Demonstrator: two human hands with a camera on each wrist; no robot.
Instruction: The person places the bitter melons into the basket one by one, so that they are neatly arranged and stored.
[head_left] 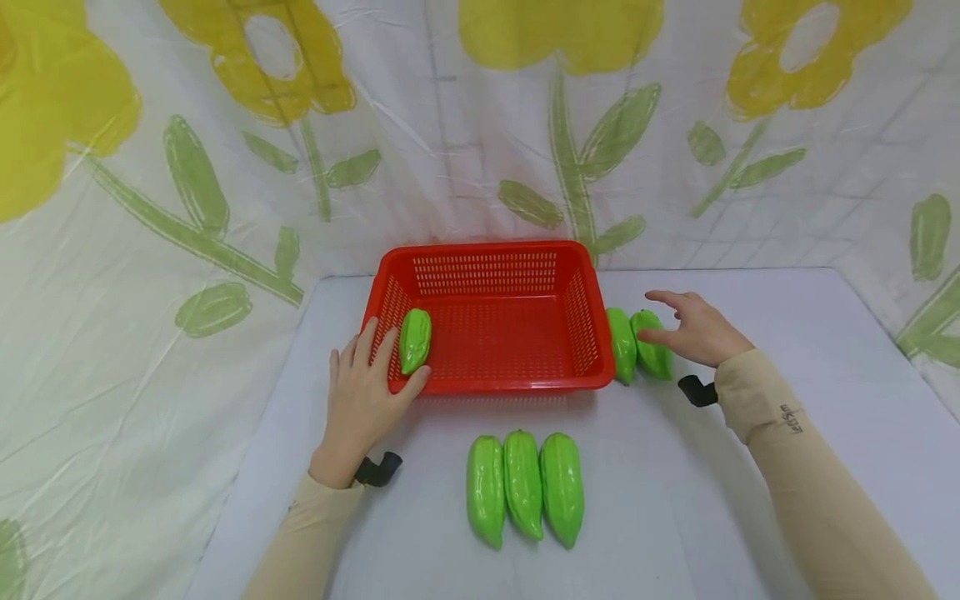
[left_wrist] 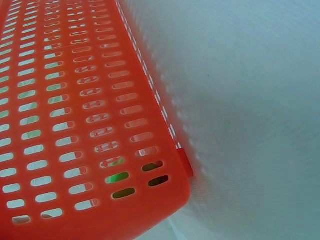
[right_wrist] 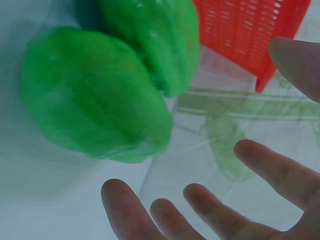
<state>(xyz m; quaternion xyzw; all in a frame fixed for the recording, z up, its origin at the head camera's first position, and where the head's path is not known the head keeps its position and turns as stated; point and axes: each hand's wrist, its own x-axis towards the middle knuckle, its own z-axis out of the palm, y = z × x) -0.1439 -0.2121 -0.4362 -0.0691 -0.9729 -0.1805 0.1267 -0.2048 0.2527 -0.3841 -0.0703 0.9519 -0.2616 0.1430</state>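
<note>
Red basket (head_left: 495, 386) stands on the counter (head_left: 637, 500). Basket fruit (head_left: 415, 342) lies inside, by the left wall near the front corner; green shows through the low slots in the left wrist view. Just right of the basket, outside it: inner fruit (head_left: 622, 346), with outer fruit (head_left: 654, 357) beside it. Three fruits (head_left: 522, 483) lie in a row in front, side by side.

Left hand (head_left: 363, 400): fingers extended and spread at the front left corner, thumb tip near the basket fruit's lower end. Contact with rim or fruit: cannot tell (left wrist view shows no fingers).

Right hand (head_left: 701, 329): empty, thumb and fingers well apart, beside the outer fruit. Right wrist view shows a gap between fingertips and fruit.

Step in hand, as judged: getting a grip on the outer fruit. Best set the thumb along one long side, fingers along the other, around the widest part. The skin looks glossy and may slip, so even pressure should beat a pinch at the tapered end. The inner fruit sits close; ease the thumb between them gently, lest it roll.
</note>
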